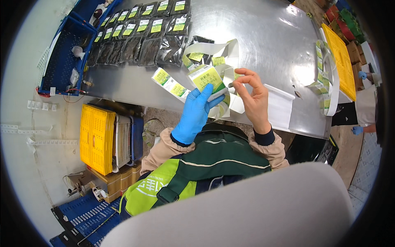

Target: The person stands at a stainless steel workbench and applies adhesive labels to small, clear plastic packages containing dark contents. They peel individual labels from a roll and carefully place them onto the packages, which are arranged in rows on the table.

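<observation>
My left hand (197, 112), in a blue glove, holds a strip of green-and-white printed labels (207, 79) in front of my body. Close to its right, my bare right hand (254, 92) has thumb and forefinger pinched together at the strip's edge; whether they grip it cannot be told. The rest of the label strip (213, 49) loops over and around the hands on the steel table. Behind it lies a dark plastic-wrapped pack (202, 40), partly covered. At the back left, rows of dark packs (172, 51) lie side by side, the farther rows bearing green-and-white labels.
A blue crate (63, 58) stands at the table's left end. White sheets (279, 106) lie right of my hands. Another coiled label strip (324, 80) rests by a yellow crate (341, 64) at the right. Yellow crates (95, 139) stand below left. A gloved co-worker is at far right.
</observation>
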Demonstrator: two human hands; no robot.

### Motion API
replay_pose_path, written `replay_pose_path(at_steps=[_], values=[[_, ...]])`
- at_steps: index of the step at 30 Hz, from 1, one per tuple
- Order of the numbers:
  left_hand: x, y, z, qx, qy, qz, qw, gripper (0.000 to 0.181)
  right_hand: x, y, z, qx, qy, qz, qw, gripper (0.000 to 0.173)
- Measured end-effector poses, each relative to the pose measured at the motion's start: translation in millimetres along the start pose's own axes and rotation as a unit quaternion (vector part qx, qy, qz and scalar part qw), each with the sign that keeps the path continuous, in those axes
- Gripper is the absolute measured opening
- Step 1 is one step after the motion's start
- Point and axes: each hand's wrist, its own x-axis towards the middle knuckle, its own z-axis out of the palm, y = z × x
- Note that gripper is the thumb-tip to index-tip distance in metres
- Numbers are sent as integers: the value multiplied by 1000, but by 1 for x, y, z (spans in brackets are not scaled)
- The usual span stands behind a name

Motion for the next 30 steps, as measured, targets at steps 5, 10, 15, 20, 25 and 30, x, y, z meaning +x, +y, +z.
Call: replay_pose_path(at_steps=[5,10,15,20,25,30], values=[[-2,-4,5,-4,-5,22,1000,37,-6,0,10,-105,-16,-41,993,8],[-2,-13,4,77,-1,15,997,35,-9,2,6,-232,5,-117,966,13],[-5,-19,-24,183,-37,-61,980,34,-7,35,-28,-170,-29,-68,983,81],[-26,-7,-42,235,-143,-237,932,43,-41,180,-191,-535,-92,64,837,78],[-49,18,-97,192,65,-118,972,48,-57,185,-258,-447,-117,131,877,28],[-84,51,-119,153,201,52,966,63,-71,104,-311,-171,-287,382,862,12]])
